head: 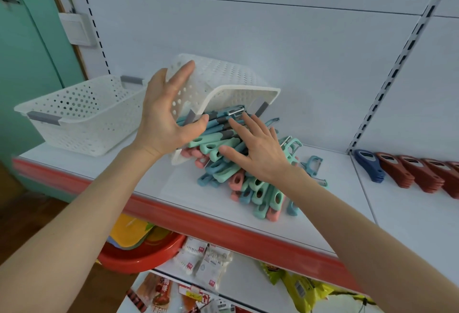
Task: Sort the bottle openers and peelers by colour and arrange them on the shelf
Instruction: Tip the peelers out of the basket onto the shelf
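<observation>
The left hand (169,116) holds the basket (223,76) tipped on its side on the shelf (124,168), mouth facing right. Its fingers (182,74) are spread over the perforated wall and its thumb is hooked at the rim. The right hand (260,148) lies flat, fingers straight and a little apart, on the peelers (260,193) at the basket's mouth, holding none of them.

The peelers, in mint, blue and pink, form a mixed heap from inside the basket out toward the shelf's front edge. A few lie loose just to the right, one blue peeler (314,163) apart from the heap. The openers (409,171) stand in overlapping rows further right, well apart, blue first and then red, so that half looks done.

The step in hand seems to be emptying the basket. To do it well, the left hand should lift the closed end higher so the remaining peelers slide out, while the right hand rakes them back from the front edge, where the nearest ones could drop. A flat palm suits this, as the blades look sharp. The metal heads may snag in the wall's holes, so a gentle shake is better than a hard pull. The heap should spread thin, which makes the colours easier to pick apart. A second basket (82,116) sits to the left.
</observation>
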The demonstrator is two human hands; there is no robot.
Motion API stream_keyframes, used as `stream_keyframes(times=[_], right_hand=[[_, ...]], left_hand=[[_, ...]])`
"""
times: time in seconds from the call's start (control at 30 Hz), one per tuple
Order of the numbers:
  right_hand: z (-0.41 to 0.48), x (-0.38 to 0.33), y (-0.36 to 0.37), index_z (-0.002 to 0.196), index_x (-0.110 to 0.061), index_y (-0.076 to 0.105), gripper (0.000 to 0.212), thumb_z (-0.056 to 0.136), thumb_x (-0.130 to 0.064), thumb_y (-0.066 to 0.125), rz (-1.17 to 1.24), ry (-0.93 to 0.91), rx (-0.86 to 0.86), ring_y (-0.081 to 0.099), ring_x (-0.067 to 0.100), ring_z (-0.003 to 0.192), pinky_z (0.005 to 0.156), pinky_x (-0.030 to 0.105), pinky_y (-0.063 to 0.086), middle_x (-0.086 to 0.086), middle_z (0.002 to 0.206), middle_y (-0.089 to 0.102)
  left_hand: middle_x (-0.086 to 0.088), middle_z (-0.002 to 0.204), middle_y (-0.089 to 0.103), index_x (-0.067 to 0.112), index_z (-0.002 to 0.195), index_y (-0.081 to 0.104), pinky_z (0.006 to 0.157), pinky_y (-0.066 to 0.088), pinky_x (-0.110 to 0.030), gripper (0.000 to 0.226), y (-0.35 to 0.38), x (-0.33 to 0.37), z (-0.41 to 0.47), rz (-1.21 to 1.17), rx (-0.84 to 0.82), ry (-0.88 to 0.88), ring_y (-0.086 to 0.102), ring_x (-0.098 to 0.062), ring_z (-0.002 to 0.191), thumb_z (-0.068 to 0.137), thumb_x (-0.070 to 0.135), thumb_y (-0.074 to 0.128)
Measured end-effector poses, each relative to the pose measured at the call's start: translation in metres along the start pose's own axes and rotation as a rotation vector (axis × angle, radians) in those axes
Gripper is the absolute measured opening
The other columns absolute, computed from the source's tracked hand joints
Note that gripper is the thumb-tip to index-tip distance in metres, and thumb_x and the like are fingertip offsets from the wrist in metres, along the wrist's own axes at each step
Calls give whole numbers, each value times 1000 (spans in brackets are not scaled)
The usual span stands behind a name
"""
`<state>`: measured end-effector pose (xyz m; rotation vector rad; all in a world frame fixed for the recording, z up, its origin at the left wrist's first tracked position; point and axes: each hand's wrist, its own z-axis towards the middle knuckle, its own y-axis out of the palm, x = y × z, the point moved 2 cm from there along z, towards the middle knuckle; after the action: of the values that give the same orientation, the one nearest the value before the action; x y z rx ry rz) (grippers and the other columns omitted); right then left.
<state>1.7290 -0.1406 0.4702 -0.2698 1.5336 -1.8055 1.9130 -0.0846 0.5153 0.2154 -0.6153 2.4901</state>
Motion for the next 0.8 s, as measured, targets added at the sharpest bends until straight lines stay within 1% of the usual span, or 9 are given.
stream_keyframes(times=[0.1,0.13,0.2,0.27,0.33,0.4,0.5,0.63,0.8], right_hand=[[8,-3,0,147,-34,15,71,86,-65,32,0,-18,-8,-3,18,145,116,49,1,1,158,4],[11,-4,0,147,-34,15,71,86,-65,33,5,-24,-14,-3,19,145,116,50,1,0,158,4],[16,-6,0,147,-35,14,70,87,-65,33,10,-40,-27,-4,18,145,115,49,0,0,158,4],[21,-9,-1,147,-35,14,69,87,-64,33,12,-61,-40,-5,18,145,115,49,-1,0,158,4],[27,-13,-1,147,-34,14,68,88,-64,31,8,-87,-50,-5,17,145,115,49,-3,0,158,5],[33,-17,1,147,-33,16,68,88,-64,30,3,-109,-66,-3,17,145,114,49,-3,0,158,7],[42,-19,5,146,-34,20,66,88,-65,30,-1,-109,-114,4,17,145,114,52,3,-3,156,13],[41,-16,8,139,-36,34,61,86,-65,36,-11,-116,-95,21,15,140,111,53,17,-8,151,28],[30,-11,4,136,-34,38,57,87,-62,39,-2,-113,-69,29,17,135,111,46,21,-8,146,35]], left_hand=[[-1,107,41,12,133,43,94,30,-8,71,-3,-2,3,22,-11,20,39,-6,101,69,35,64],[0,106,41,12,133,43,93,29,-8,71,-3,-3,4,28,-14,23,38,-6,101,69,35,63],[9,104,38,13,133,43,93,28,-5,70,-5,-4,5,34,-14,26,36,-5,99,69,34,63],[15,103,34,15,132,44,92,26,-3,70,-6,-5,8,42,-14,27,35,-4,97,68,34,62],[16,103,34,18,132,42,91,27,-4,69,-7,-5,11,40,-16,30,35,-4,98,68,34,62],[10,103,36,19,131,40,91,29,-6,69,-8,-5,13,36,-17,43,37,-4,99,68,33,62],[-4,103,38,20,131,39,91,28,-4,68,-8,-6,11,56,-35,49,37,-7,97,68,33,62],[-11,101,41,21,132,36,91,28,-6,69,-9,-14,5,68,-65,22,41,-17,96,68,35,61],[-17,100,45,21,132,35,90,32,-12,69,-11,-20,6,73,-62,26,44,-21,96,69,36,60]])
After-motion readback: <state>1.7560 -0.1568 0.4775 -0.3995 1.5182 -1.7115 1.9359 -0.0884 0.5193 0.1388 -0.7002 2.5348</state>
